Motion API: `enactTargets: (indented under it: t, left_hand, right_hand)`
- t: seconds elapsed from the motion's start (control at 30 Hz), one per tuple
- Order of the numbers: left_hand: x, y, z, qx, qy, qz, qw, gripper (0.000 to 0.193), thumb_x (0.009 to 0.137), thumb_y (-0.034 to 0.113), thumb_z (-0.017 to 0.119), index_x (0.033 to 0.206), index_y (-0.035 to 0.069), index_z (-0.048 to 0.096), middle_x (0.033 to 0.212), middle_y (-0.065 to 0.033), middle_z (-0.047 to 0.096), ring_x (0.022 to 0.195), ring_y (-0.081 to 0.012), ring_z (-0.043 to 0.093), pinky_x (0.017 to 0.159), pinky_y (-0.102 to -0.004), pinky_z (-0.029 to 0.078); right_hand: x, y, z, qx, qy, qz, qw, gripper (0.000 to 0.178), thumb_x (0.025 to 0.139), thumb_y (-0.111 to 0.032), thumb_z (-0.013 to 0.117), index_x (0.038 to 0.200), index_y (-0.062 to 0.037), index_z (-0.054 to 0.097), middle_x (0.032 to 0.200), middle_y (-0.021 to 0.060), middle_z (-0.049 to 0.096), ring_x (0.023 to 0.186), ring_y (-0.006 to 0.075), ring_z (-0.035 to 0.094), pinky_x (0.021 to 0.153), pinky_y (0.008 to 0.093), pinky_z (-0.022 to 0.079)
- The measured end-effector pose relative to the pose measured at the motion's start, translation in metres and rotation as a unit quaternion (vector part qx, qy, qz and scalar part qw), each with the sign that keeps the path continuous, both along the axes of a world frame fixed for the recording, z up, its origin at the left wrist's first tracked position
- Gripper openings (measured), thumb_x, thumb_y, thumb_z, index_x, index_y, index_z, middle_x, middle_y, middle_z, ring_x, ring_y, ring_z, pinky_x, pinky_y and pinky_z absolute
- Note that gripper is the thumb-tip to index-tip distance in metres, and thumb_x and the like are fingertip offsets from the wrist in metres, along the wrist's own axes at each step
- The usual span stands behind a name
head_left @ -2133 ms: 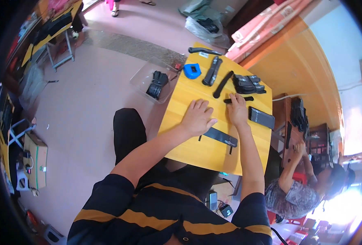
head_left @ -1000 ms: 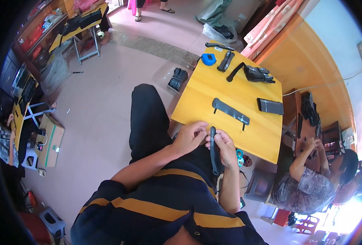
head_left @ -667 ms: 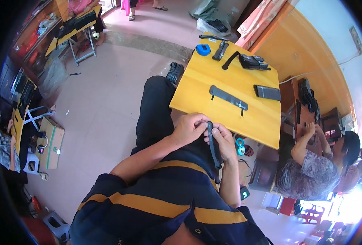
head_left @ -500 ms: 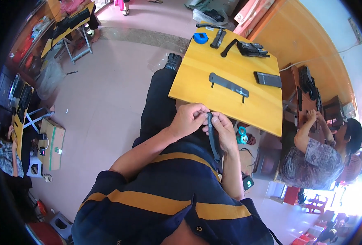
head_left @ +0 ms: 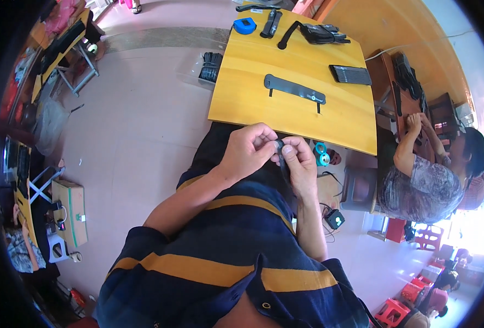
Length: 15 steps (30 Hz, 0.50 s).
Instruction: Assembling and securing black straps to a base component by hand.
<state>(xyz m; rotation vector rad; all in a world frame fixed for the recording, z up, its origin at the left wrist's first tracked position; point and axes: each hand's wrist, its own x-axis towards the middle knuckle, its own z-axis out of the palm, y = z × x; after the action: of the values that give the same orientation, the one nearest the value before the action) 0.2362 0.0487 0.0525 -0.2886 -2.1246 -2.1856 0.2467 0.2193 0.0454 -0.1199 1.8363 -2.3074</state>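
My left hand (head_left: 247, 151) and my right hand (head_left: 301, 167) meet in front of my body, just off the table's near edge. Fingers and thumbs of both pinch one end of a narrow black strap (head_left: 280, 144). The rest of that strap hangs down beside my right palm, largely hidden by it and lost against my dark clothes. Beyond my hands, on the yellow table (head_left: 242, 104), lies another flat dark strap (head_left: 295, 89) with two short black tabs sticking out toward me.
Farther back on the table are a blue tape-measure-like case (head_left: 245, 25), short black straps (head_left: 271, 24), a black strap bundle (head_left: 324, 34) and a dark flat stack (head_left: 350, 75). A clear box (head_left: 206, 82) holds black cords. A co-worker (head_left: 422, 180) sits at right.
My view has tilted, so the table appears lower and farther left. Both hands still pinch the strap; less of its hanging length shows now.
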Motion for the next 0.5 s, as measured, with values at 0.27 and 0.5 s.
enactTargets:
  t: [0.27, 0.5]
  left_hand:
    - [-0.021, -0.002, -0.005, -0.058, -0.03, 0.01, 0.998, 0.008, 0.084, 0.001, 0.073, 0.089, -0.002, 0.068, 0.073, -0.0055, 0.07, 0.063, -0.0076, 0.066, 0.058, -0.0229, 0.051]
    - [-0.039, -0.004, -0.013, -0.057, -0.032, -0.004, 0.998, 0.008, 0.082, 0.004, 0.074, 0.087, -0.001, 0.07, 0.071, -0.0096, 0.072, 0.06, -0.011, 0.068, 0.057, -0.0252, 0.052]
  right_hand:
    - [-0.018, -0.001, -0.001, 0.101, 0.11, -0.066, 0.987, 0.012, 0.094, 0.001, 0.068, 0.106, -0.0005, 0.068, 0.106, 0.0054, 0.066, 0.093, 0.0102, 0.061, 0.082, 0.0233, 0.048]
    - [-0.034, 0.0, -0.007, 0.102, 0.081, -0.071, 0.989, 0.014, 0.092, 0.001, 0.071, 0.105, -0.0012, 0.07, 0.107, 0.0053, 0.067, 0.092, 0.0095, 0.058, 0.08, 0.0231, 0.046]
